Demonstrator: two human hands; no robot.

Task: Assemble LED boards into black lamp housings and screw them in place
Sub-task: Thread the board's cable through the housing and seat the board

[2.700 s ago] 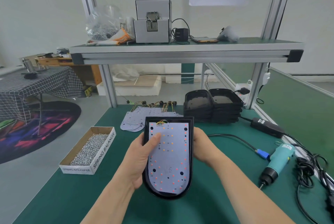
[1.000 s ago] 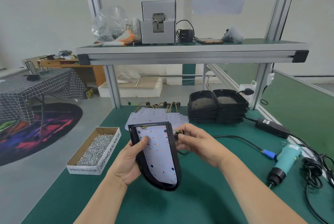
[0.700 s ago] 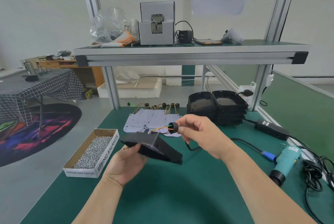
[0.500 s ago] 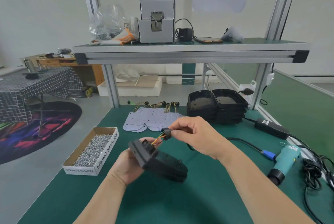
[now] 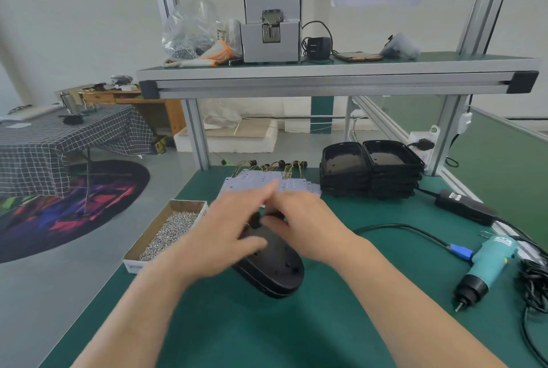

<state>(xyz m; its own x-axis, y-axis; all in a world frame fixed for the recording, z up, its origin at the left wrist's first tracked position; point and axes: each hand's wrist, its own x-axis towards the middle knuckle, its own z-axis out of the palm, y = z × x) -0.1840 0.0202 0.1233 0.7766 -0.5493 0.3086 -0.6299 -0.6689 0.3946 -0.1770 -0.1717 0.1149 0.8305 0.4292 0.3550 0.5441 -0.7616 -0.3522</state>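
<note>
one black housing (image 5: 275, 275), screw box (image 5: 189, 205) label blurred

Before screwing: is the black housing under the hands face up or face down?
Face down. The black lamp housing shows its solid back, with small holes, uppermost.

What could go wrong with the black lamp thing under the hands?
1. The left hand and right hand crowd a small plug at the housing's far end. They are blurred, and a hard push might strain the plug.
2. The screw box sits at the table's left edge beside the left forearm. A bump might spill it.
3. The cable lies near the right forearm. Snagging it might drag the screwdriver.
</note>
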